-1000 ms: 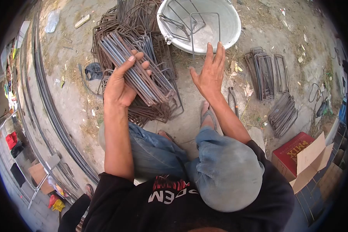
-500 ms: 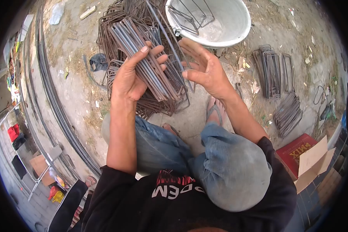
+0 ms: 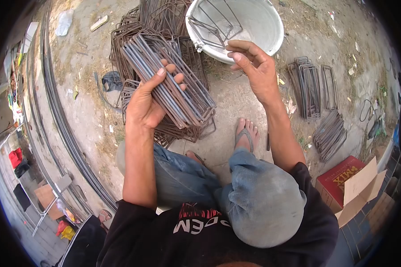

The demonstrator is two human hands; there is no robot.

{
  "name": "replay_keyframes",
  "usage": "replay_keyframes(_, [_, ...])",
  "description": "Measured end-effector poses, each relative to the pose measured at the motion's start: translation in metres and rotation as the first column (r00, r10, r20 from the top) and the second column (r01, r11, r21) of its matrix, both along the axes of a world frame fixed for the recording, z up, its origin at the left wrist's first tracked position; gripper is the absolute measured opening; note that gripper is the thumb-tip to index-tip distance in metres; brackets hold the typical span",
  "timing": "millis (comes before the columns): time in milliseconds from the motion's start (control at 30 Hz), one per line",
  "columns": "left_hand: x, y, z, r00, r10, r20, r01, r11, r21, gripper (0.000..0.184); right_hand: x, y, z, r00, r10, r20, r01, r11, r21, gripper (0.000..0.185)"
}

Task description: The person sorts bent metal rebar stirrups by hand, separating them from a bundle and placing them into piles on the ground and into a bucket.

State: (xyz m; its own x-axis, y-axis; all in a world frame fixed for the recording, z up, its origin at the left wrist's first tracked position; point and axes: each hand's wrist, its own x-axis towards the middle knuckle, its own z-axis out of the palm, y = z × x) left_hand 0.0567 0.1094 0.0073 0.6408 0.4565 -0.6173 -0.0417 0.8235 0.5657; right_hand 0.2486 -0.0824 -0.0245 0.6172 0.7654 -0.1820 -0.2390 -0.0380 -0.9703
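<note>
A stack of rectangular steel stirrups rests in my left hand. My thumb lies across the near side of the rods and my fingertips curl up between them. My right hand is raised over the near rim of a white bucket. Its fingers are loosely bent, with the thumb apart, and nothing shows in them. Inside the bucket, bent stirrups lean on the left wall, close to my right fingertips. Whether those fingertips touch them I cannot tell.
A large pile of rusty stirrups lies beneath and behind the held stack. Smaller stirrup groups lie at right. Long steel bars run along the left. A red box with cardboard flaps stands at lower right.
My right hand has moved from beside the held stack, away to the right and up to the bucket's rim, and its fingers have curled more. The left hand keeps its hold.
</note>
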Motion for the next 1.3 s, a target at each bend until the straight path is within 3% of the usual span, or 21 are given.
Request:
replay_keyframes(67, [0.003,0.003,0.004,0.999,0.045,0.000,-0.045,0.999,0.017,0.037,0.005,-0.004,0.002,0.962,-0.093,0.258,0.093,0.996,0.013,0.070])
replay_keyframes(167, [0.000,0.005,-0.001,0.992,0.127,-0.002,-0.127,0.991,0.034,0.037,-0.024,0.002,-0.012,0.677,-0.355,0.644,0.183,0.930,0.320,0.084])
replay_keyframes(200, [0.001,0.005,-0.001,0.989,0.146,0.006,-0.146,0.989,0.035,0.037,-0.038,0.008,-0.006,0.648,-0.314,0.694,0.178,0.948,0.263,0.096])
replay_keyframes(367, [0.003,-0.003,0.002,0.993,0.094,0.076,-0.089,0.994,-0.061,0.034,-0.062,0.061,-0.025,0.678,-0.200,0.707,-0.021,0.957,0.291,0.094])
replay_keyframes(400, [0.000,-0.002,0.002,0.992,0.091,0.083,-0.087,0.995,-0.055,0.033,-0.062,0.062,-0.020,0.706,-0.225,0.671,-0.026,0.939,0.343,0.086])
replay_keyframes(500, [-0.010,0.003,0.003,0.996,0.078,0.048,-0.076,0.997,-0.034,0.033,-0.020,0.061,-0.016,0.602,-0.259,0.756,0.075,0.960,0.269,0.065])
replay_keyframes(567, [-0.012,0.003,0.003,0.996,0.085,0.024,-0.085,0.996,-0.006,0.034,0.033,0.069,-0.017,0.773,-0.203,0.602,0.230,0.973,0.032,0.045])
replay_keyframes(633, [-0.011,0.001,0.006,0.996,0.085,-0.024,-0.085,0.996,0.033,0.035,0.090,0.081,-0.034,0.726,0.068,0.685,0.249,0.902,-0.353,0.034])
replay_keyframes(700, [-0.011,0.004,0.000,0.997,0.073,0.015,-0.073,0.996,0.055,0.037,0.129,0.103,-0.089,0.684,0.279,0.675,0.212,0.809,-0.548,0.034])
replay_keyframes(767, [-0.013,0.008,-0.004,0.998,0.066,0.025,-0.068,0.996,0.056,0.040,0.142,0.128,-0.161,0.695,0.362,0.621,0.119,0.794,-0.596,0.039])
replay_keyframes(867, [-0.010,0.009,-0.005,0.997,0.074,0.019,-0.075,0.997,0.014,0.043,0.123,0.136,-0.182,0.645,0.381,0.663,0.082,0.828,-0.555,0.036])
replay_keyframes(967, [-0.007,0.007,-0.001,0.998,0.062,0.018,-0.063,0.997,0.039,0.042,0.115,0.119,-0.113,0.639,0.464,0.613,0.094,0.744,-0.661,0.032])
replay_keyframes(1000, [-0.006,0.006,0.001,0.997,0.072,0.009,-0.073,0.996,0.053,0.040,0.119,0.111,-0.102,0.590,0.360,0.723,0.179,0.815,-0.552,0.029])
replay_keyframes(1067, [-0.012,0.008,-0.001,0.995,0.092,0.026,-0.092,0.995,0.027,0.038,0.133,0.082,-0.046,0.595,0.259,0.761,0.249,0.841,-0.481,0.029])
replay_keyframes(1133, [-0.013,0.013,-0.004,0.993,0.101,0.056,-0.100,0.995,-0.017,0.037,0.152,0.054,-0.011,0.779,0.115,0.616,0.167,0.910,-0.380,0.029])
replay_keyframes(1200, [-0.009,0.013,-0.006,0.994,0.103,0.023,-0.103,0.995,-0.004,0.036,0.148,0.032,0.031,0.836,0.012,0.548,0.151,0.956,-0.251,0.027])
replay_keyframes(1300, [-0.007,0.015,-0.007,0.993,0.112,0.040,-0.112,0.994,0.000,0.037,0.124,0.009,0.079,0.831,0.001,0.556,0.109,0.980,-0.166,0.027])
